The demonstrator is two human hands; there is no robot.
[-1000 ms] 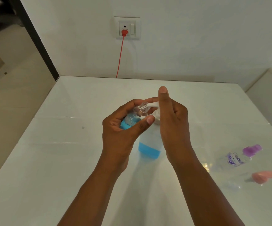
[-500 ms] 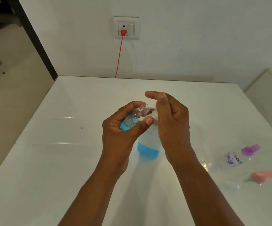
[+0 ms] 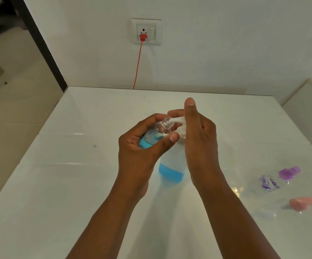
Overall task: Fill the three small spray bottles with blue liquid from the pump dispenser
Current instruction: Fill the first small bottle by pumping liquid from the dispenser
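Change: right hand at the white pump head now shows the index finger raised straight, where half a second ago it curled down in a press.
Meaning: probably the release between strokes; filling unfinished.
Left hand: clamped round the small clear spray bottle, mouth at the nozzle, part blue.
Clear pump dispenser: between both hands.
Purple-capped bottle, pink-capped bottle: lying right of the right hand, seemingly unfilled.

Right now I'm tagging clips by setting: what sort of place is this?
Probably a room in a home: a glossy white table against a plain wall, a wall socket with a red cord, tiled floor beside it.
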